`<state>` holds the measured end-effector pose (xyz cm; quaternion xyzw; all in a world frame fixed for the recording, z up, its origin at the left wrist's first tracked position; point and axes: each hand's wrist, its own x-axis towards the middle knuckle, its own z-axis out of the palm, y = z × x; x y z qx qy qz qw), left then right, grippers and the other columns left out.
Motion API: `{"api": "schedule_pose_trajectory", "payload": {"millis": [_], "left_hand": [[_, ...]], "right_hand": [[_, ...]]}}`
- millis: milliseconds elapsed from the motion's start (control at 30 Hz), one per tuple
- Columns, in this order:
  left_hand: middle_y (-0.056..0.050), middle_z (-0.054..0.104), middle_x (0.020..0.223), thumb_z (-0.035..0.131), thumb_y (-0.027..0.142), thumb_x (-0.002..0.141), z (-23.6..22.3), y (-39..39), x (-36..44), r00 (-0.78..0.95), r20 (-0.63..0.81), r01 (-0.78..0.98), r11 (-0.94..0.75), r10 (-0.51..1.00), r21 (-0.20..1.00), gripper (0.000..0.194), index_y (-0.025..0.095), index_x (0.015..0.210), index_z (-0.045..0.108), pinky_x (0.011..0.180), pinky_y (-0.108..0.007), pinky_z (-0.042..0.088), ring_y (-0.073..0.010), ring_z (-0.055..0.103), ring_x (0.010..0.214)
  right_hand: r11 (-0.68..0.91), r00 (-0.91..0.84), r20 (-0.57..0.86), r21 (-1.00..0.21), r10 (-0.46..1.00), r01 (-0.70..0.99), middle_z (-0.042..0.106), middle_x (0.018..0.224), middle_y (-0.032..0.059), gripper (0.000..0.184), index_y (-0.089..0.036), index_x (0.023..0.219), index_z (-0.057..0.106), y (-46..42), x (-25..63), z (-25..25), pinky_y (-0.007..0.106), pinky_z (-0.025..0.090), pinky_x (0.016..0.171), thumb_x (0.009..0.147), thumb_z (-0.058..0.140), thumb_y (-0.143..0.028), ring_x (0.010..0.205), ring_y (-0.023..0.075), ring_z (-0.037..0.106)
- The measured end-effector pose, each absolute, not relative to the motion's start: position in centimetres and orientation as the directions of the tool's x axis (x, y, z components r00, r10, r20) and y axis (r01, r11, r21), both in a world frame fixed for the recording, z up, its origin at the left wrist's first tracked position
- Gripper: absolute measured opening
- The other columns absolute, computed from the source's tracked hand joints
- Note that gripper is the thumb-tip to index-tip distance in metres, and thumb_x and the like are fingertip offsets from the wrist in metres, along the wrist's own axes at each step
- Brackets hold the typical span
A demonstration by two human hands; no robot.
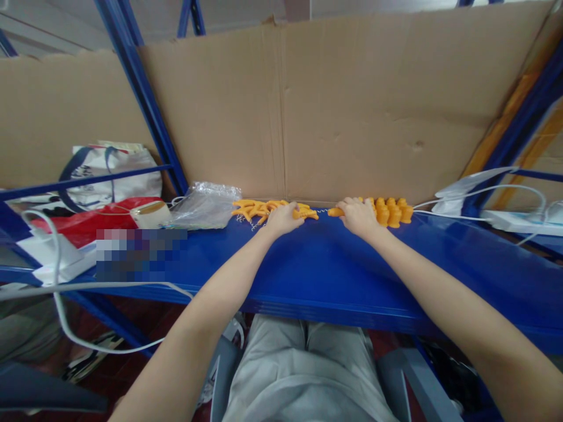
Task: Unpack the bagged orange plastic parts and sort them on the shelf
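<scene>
My left hand (282,219) is closed, its fingers curled over one of the orange plastic pieces (310,213). To its left, a loose pile of orange pieces (246,208) with thin metal chains (255,226) lies at the back of the blue tabletop. My right hand (358,215) is closed around an orange piece with a stubby end (336,211) that sticks out toward the left. A short chain (322,210) lies between the hands. Just right of my right hand, several orange figures (393,212) stand upright in tight rows. Finer detail of the pieces is too small to tell.
A clear plastic bag (209,205) lies left of the pile. Farther left are a red bag (94,220), a white tote (127,173) and a white cable (57,275). A cardboard panel (352,105) stands behind the blue table (325,269); white devices (519,221) sit at right.
</scene>
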<state>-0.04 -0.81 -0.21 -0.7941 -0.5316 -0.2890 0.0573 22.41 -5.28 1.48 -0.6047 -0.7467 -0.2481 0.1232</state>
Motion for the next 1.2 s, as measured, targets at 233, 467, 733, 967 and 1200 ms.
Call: {"api": "schedule_pose_trajectory", "payload": {"millis": [233, 467, 733, 967, 1200], "left_hand": [[-0.012, 0.076, 0.103, 0.07, 0.035, 0.08, 0.0, -1.0, 0.2, 0.274, 0.484, 0.879, -0.421, 0.831, 0.224, 0.038, 0.018, 0.114, 0.068, 0.085, -0.036, 0.052, -0.0311, 0.07, 0.099], [-0.01, 0.077, 0.1, 0.073, 0.034, 0.079, 0.0, -1.0, 0.1, 0.267, 0.504, 0.855, -0.443, 0.821, 0.269, 0.036, 0.019, 0.112, 0.069, 0.085, -0.034, 0.052, -0.0295, 0.07, 0.099], [-0.008, 0.076, 0.094, 0.075, 0.034, 0.076, 0.0, -0.8, -0.2, 0.278, 0.518, 0.838, -0.467, 0.809, 0.281, 0.03, 0.02, 0.103, 0.07, 0.083, -0.034, 0.052, -0.0293, 0.07, 0.094], [-0.009, 0.076, 0.1, 0.072, 0.035, 0.08, 0.1, -1.1, 0.0, 0.289, 0.518, 0.86, -0.456, 0.805, 0.228, 0.033, 0.021, 0.109, 0.069, 0.083, -0.033, 0.052, -0.0291, 0.07, 0.099], [-0.011, 0.076, 0.105, 0.071, 0.032, 0.08, 0.6, -2.1, 0.6, 0.301, 0.476, 0.869, -0.443, 0.826, 0.22, 0.038, 0.02, 0.116, 0.066, 0.085, -0.035, 0.052, -0.0318, 0.07, 0.102]], "right_hand": [[0.087, -0.172, 0.476, 0.196, 0.863, 0.977, 0.068, 0.124, 0.0155, 0.036, -0.02, 0.123, 0.067, -5.9, 23.2, 1.5, 0.042, 0.038, 0.088, 0.094, 0.045, -0.02, 0.115, 0.0324, 0.059], [0.114, -0.174, 0.485, 0.15, 0.857, 0.982, 0.066, 0.125, 0.0149, 0.039, -0.02, 0.126, 0.066, -5.9, 23.3, 1.5, 0.042, 0.038, 0.088, 0.095, 0.042, -0.019, 0.114, 0.0321, 0.059], [0.243, -0.27, 0.512, 0.121, 0.816, 0.963, 0.065, 0.127, 0.0141, 0.038, -0.022, 0.128, 0.065, -5.2, 24.1, 1.1, 0.042, 0.036, 0.089, 0.096, 0.045, -0.018, 0.114, 0.0306, 0.059], [0.426, -0.41, 0.514, 0.094, 0.753, 0.9, 0.063, 0.125, 0.015, 0.041, -0.021, 0.133, 0.063, -4.4, 24.2, 0.4, 0.042, 0.041, 0.093, 0.097, 0.045, -0.021, 0.113, 0.0289, 0.059], [0.597, -0.462, 0.54, -0.095, 0.703, 0.796, 0.062, 0.124, 0.0159, 0.044, -0.015, 0.138, 0.06, -3.4, 24.1, -0.6, 0.043, 0.049, 0.099, 0.096, 0.047, -0.025, 0.11, 0.0264, 0.064]]}}
